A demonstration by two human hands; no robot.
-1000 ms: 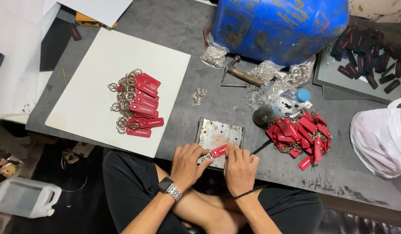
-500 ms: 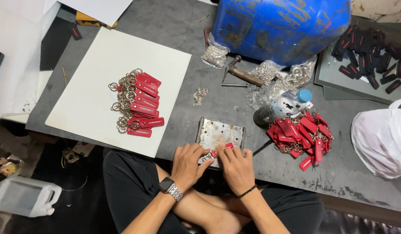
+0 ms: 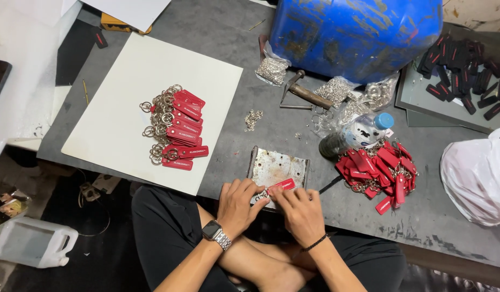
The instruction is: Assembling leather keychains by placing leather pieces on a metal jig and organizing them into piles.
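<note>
Red key tag [image 3: 282, 185] pinched at the fingertips of both closed hands, left hand [image 3: 238, 204] and right hand [image 3: 302, 213], long axis running left-right, metal plate [image 3: 278, 166] just beyond.

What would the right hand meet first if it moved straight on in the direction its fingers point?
The right hand points up-left, at the red key tag it pinches on the metal plate. Beyond that, probably the plate itself, then loose metal bits.

1. A low, dark grey board [image 3: 217, 70] serves as the work surface.
2. On it lie a white rectangular sheet [image 3: 120, 103], a worn metal plate [image 3: 277, 165], a wooden-handled hammer [image 3: 304, 94], a clear plastic bottle [image 3: 363, 130], and a big blue drum [image 3: 352, 32].
3. A loose heap of red tags [image 3: 382, 167] lies at the right.
</note>
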